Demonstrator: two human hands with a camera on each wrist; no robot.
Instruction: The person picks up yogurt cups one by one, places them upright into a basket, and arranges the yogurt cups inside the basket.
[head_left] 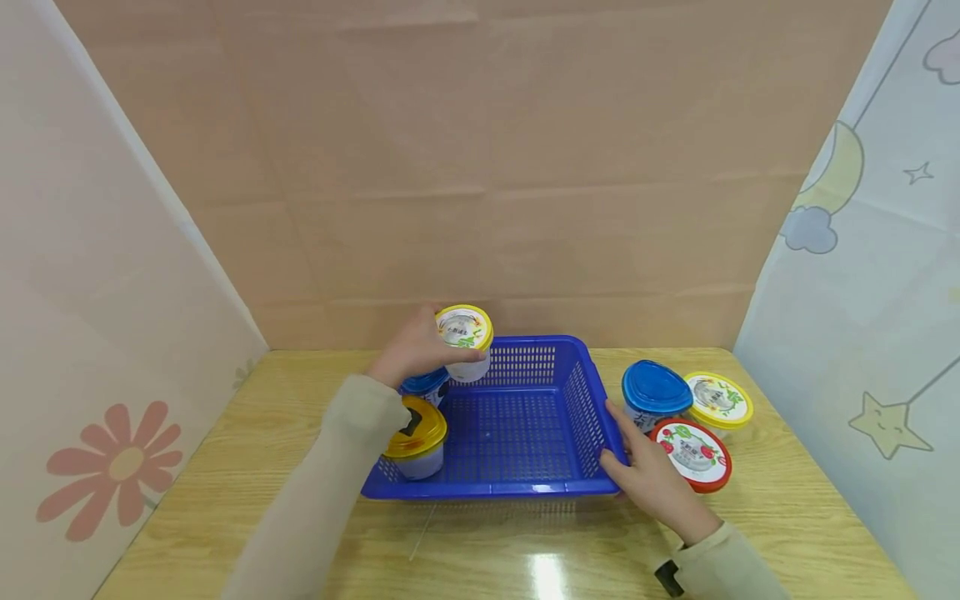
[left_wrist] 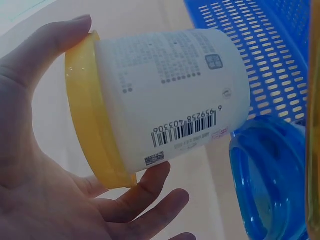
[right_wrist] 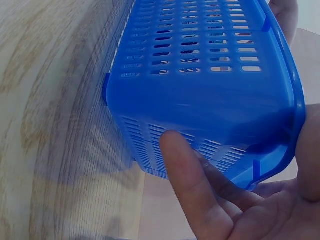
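Right hand [head_left: 651, 473] clamped on the rim of a blue rectangular perforated plastic basket [head_left: 525, 488] at its 4 o'clock; inside, at 8 o'clock, a round white plastic tub with glossy yellow lid [head_left: 422, 443]; beyond, at 11 o'clock, left hand [head_left: 418, 345] clamped on a raised white cylindrical tub with yellow-edged printed lid [head_left: 467, 340]

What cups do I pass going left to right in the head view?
Amber-lidded cup in the blue basket → held cup in the left hand → blue-lidded cup outside the basket → red-rimmed cup → yellow-rimmed cup. Left out: basket's blue-lidded one, overlapped.
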